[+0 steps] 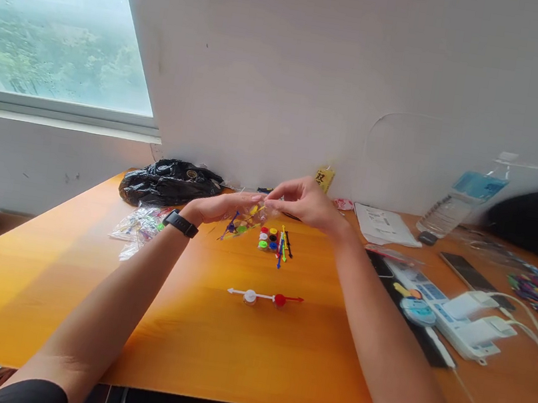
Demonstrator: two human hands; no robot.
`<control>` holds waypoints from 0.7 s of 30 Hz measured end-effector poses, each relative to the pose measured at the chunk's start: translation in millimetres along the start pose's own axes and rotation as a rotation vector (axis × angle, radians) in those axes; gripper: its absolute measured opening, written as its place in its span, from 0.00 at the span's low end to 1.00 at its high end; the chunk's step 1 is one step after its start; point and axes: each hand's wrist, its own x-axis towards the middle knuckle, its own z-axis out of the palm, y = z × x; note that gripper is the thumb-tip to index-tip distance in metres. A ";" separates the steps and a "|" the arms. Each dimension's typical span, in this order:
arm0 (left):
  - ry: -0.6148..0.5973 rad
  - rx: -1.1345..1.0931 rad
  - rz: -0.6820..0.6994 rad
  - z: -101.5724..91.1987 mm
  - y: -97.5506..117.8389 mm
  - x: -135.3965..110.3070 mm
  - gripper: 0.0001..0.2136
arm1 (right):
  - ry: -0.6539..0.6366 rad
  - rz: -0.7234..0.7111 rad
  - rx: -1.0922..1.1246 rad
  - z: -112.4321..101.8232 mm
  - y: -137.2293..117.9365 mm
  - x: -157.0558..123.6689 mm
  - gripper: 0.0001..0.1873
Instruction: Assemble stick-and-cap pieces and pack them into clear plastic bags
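Observation:
A small clear plastic bag [244, 223] hangs over the far half of the table, with blue, yellow and green spinner arrows showing through it. My left hand [225, 206], with a black band on the wrist, grips its upper edge. At the bag's top right, my right hand [306, 202] pinches the plastic between thumb and fingers. Beyond the wrists' shadow lie several coloured round bases [268, 239], beside a bundle of loose arrows [283, 244]. Nearer me, a white spinner [249, 296] and a red spinner [280, 300] lie in line, arrows pointing outward.
Left of my hands are a black plastic bag [171, 181] and another clear bag of parts [136, 229]. To the right stand a power strip [440, 308] with chargers and cables, a phone [470, 275] and a tilted water bottle [469, 198]. A wall rises behind.

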 end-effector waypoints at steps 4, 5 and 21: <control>-0.013 -0.017 0.019 4.2 1.3 1.5 0.22 | -0.031 -0.005 0.013 5.0 0.4 1.4 0.14; -0.019 -0.014 0.021 4.9 1.3 2.0 0.21 | -0.041 -0.004 0.020 6.2 1.4 2.0 0.14; -0.006 0.278 0.027 10.8 4.8 6.1 0.21 | -0.296 0.077 -0.085 0.3 -6.6 -6.4 0.10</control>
